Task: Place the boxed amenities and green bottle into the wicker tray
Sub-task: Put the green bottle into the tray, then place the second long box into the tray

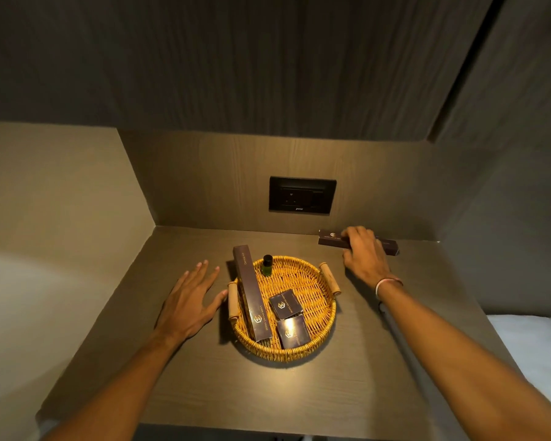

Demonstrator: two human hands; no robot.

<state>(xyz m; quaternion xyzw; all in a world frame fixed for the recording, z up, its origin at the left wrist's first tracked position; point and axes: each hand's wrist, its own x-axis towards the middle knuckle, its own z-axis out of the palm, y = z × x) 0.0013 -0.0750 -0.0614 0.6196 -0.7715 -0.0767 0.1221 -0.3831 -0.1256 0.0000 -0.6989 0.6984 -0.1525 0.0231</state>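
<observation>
Wicker tray (326,308) sits mid-surface, toward the back, already carrying a long box (250,292) leaning over its left rim, the green bottle (267,265) upright at its far side, and two small boxes (286,304) flat near its front. One more long dark box (330,238) lies at the back right corner of the surface, against the rear wall. The right hand (365,254) covers its middle, fingers curled over the top in what looks like a grasp just closing. The left hand (190,302) rests flat and spread, its thumb touching the tray's left wooden handle (232,300). To do this well, I'd pinch the box near its centre so it lifts level, then lay it across the tray's bare right side, clear of the bottle.
</observation>
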